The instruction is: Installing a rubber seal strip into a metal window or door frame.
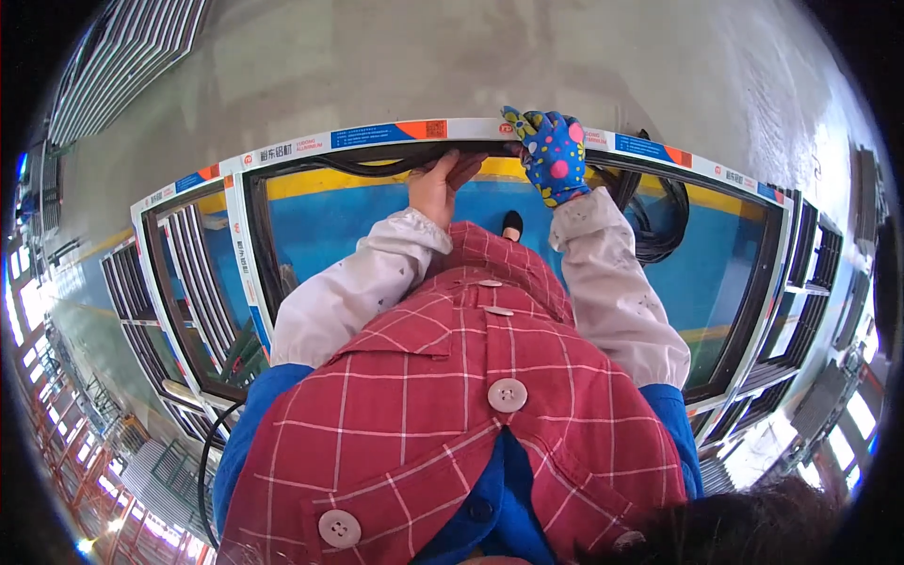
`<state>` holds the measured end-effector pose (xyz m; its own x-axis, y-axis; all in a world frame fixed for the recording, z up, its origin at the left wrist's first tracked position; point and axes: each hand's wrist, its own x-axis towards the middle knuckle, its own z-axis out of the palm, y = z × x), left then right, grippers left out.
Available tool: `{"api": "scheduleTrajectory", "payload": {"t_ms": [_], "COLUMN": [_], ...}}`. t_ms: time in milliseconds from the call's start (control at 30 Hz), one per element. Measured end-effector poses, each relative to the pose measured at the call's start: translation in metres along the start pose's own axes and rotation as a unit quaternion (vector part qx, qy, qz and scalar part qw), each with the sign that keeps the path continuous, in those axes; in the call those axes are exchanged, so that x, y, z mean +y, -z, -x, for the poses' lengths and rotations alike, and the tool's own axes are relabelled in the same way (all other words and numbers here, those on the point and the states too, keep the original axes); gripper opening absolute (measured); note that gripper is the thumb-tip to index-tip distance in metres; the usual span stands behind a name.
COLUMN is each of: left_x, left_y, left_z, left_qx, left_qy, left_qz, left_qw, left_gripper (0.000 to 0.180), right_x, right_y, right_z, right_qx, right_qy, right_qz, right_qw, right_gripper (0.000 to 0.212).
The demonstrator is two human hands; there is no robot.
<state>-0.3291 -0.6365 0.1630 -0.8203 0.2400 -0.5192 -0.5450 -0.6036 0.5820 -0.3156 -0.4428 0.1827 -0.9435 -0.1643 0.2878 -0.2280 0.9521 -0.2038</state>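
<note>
A large metal window frame (377, 135), covered in printed white, blue and orange film, stands in front of me. My left hand (436, 191) is bare, its thumb and fingers closed at the inner side of the top bar. A slack black rubber strip (372, 169) runs along that bar and into these fingers; the fingertips are partly hidden under the bar. My right hand (556, 155), in a blue glove with coloured dots, is wrapped over the same bar, just right of the left hand. Its thumb side is hidden.
A loose coil of black strip (664, 221) hangs inside the frame at the right. Stacked metal profiles (132, 71) lie at the far left. More frames (796, 282) stand at the right. A black cable (206, 471) hangs beside my left arm. A blue floor with a yellow line shows through the frame.
</note>
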Motion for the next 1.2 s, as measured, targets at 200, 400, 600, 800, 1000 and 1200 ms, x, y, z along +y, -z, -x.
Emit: {"api": "scheduleTrajectory", "payload": {"t_ms": [200,400,600,800,1000,1200], "left_x": [0.008,0.016,0.016,0.059,0.075,0.061], "left_y": [0.002,0.01,0.013,0.046,0.06,0.063], "left_z": [-0.006,-0.011,-0.018,0.007,0.0,-0.004], "left_qx": [-0.042,-0.082,-0.053,0.013,-0.024,-0.013], "left_qy": [0.016,0.029,0.047,0.056,0.01,-0.02], "left_qz": [-0.071,-0.111,-0.141,-0.063,-0.032,-0.022], "left_qw": [0.996,0.99,0.987,0.996,0.999,0.999], "left_gripper": [0.026,0.024,0.024,0.03,0.026,0.024], "right_x": [-0.018,-0.032,-0.047,-0.058,-0.082,-0.089], "right_y": [-0.007,-0.013,-0.02,-0.016,-0.027,-0.034], "right_z": [-0.013,-0.023,-0.032,-0.038,-0.055,-0.056], "right_qx": [0.007,-0.034,-0.029,-0.079,-0.045,-0.042], "right_qy": [0.026,-0.011,0.013,-0.028,0.003,-0.001], "right_qz": [-0.04,0.001,0.001,0.011,-0.027,0.051], "right_qw": [0.999,0.999,0.999,0.996,0.999,0.998], "right_gripper": [0.046,0.044,0.042,0.048,0.046,0.038]}}
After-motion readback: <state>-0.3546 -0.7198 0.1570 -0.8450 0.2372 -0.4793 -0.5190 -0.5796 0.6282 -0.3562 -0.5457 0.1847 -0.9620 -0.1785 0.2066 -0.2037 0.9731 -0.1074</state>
